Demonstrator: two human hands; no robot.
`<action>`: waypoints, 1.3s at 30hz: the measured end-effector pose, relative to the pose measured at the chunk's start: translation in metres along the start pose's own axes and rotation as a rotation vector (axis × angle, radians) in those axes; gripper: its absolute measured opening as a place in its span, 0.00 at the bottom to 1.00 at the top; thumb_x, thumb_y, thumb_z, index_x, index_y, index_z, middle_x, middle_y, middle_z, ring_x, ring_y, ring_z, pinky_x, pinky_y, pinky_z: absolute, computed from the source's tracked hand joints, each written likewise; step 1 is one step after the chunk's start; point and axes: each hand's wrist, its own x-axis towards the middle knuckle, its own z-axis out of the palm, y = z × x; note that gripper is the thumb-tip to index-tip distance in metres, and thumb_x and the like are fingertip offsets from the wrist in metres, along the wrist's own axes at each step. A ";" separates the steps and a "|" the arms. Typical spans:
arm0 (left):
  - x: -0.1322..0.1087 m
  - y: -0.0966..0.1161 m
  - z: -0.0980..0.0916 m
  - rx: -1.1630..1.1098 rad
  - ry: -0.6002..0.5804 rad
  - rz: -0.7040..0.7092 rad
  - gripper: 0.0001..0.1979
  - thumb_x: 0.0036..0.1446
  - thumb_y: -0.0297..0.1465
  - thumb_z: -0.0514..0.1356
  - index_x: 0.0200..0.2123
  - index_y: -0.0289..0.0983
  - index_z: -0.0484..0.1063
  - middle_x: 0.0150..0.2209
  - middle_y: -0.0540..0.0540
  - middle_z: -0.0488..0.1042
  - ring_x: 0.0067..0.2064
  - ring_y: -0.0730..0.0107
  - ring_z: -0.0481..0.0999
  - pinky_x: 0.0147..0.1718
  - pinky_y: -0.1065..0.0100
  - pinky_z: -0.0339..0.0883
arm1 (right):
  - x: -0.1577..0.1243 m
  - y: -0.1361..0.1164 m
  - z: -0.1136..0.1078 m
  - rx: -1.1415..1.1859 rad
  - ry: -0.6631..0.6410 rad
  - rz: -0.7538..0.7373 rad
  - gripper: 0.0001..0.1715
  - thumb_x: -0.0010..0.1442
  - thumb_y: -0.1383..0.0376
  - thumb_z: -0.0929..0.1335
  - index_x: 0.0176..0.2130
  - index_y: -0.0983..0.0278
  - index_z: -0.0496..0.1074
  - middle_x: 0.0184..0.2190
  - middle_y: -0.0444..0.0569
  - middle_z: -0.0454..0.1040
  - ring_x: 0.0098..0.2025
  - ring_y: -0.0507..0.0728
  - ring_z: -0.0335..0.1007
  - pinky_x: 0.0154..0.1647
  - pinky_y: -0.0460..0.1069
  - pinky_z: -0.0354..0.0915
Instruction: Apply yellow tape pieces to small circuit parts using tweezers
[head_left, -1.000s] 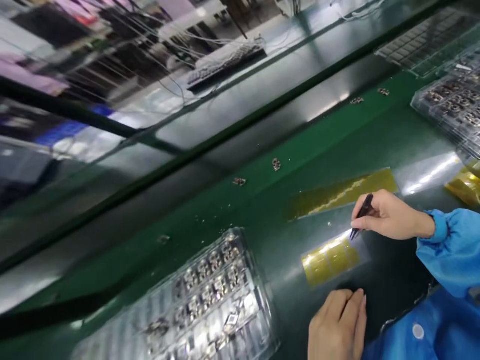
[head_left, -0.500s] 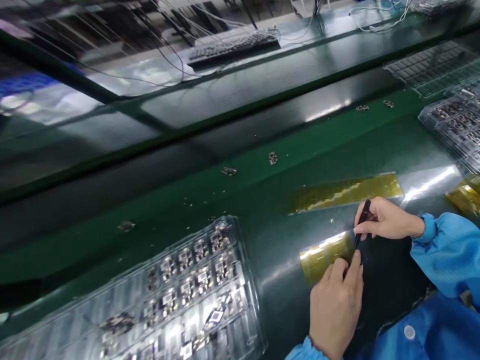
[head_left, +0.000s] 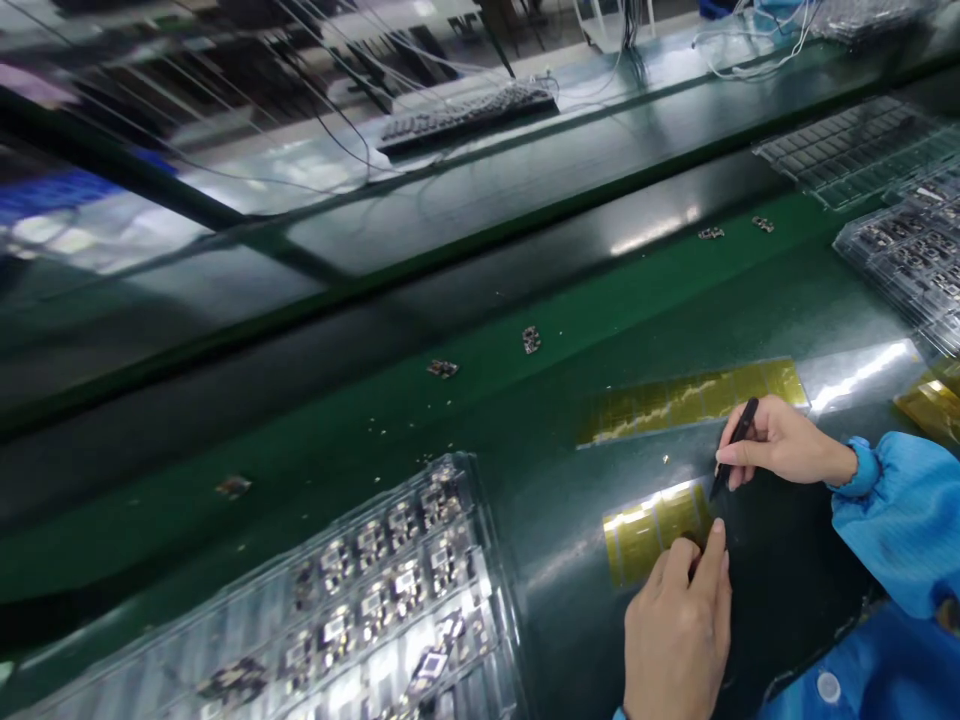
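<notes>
My right hand (head_left: 780, 440) grips slim black tweezers (head_left: 739, 440), their tip pointing down at the right end of a short yellow film sheet (head_left: 645, 540). Whether the tip touches the film is hard to tell. My left hand (head_left: 679, 620) rests its fingertips on the near right part of that sheet, fingers partly stretched and somewhat apart. Behind it lies a longer yellow film strip (head_left: 697, 400), its right end close to my right hand. A tiny shiny fleck (head_left: 665, 459) sits between the two.
A clear tray (head_left: 375, 580) of small metal-and-circuit parts lies at left front. Another filled tray (head_left: 915, 245) and an unfilled-looking one (head_left: 847, 150) stand at right. Loose parts (head_left: 531, 340) lie along the green belt (head_left: 585, 310). More amber film (head_left: 934, 395) is at right edge.
The tweezers and right hand have shifted slightly right, away from the film's end. Loose parts on the belt have moved left. The whole view has tilted so things sit lower.
</notes>
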 end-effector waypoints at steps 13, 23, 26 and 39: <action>0.146 -0.162 -0.079 -0.116 0.162 -0.689 0.10 0.45 0.37 0.63 0.30 0.36 0.75 0.33 0.42 0.77 0.40 0.60 0.75 0.41 0.65 0.67 | 0.003 0.001 0.003 0.168 0.064 -0.117 0.18 0.47 0.56 0.72 0.27 0.67 0.67 0.15 0.45 0.73 0.18 0.51 0.70 0.20 0.44 0.64; 0.195 -0.211 -0.111 -0.081 0.034 -0.771 0.08 0.38 0.31 0.61 0.13 0.39 0.64 0.11 0.49 0.66 0.27 0.53 0.77 0.31 0.59 0.69 | 0.024 -0.006 0.012 0.418 0.083 -0.185 0.15 0.42 0.61 0.72 0.22 0.67 0.65 0.10 0.39 0.67 0.14 0.49 0.68 0.13 0.39 0.58; 0.199 -0.202 -0.117 -0.140 0.060 -0.758 0.11 0.34 0.27 0.59 0.09 0.40 0.60 0.09 0.49 0.63 0.32 0.48 0.76 0.36 0.54 0.68 | 0.019 -0.008 0.009 0.415 0.077 -0.191 0.15 0.42 0.61 0.73 0.22 0.67 0.66 0.10 0.39 0.67 0.15 0.50 0.69 0.13 0.40 0.59; 0.075 -0.017 -0.018 -1.460 0.222 -0.771 0.18 0.40 0.35 0.68 0.34 0.33 0.69 0.28 0.46 0.76 0.25 0.72 0.75 0.23 0.72 0.69 | 0.004 0.001 0.009 0.430 0.425 -0.273 0.18 0.48 0.56 0.73 0.30 0.67 0.68 0.19 0.45 0.75 0.22 0.55 0.75 0.18 0.45 0.70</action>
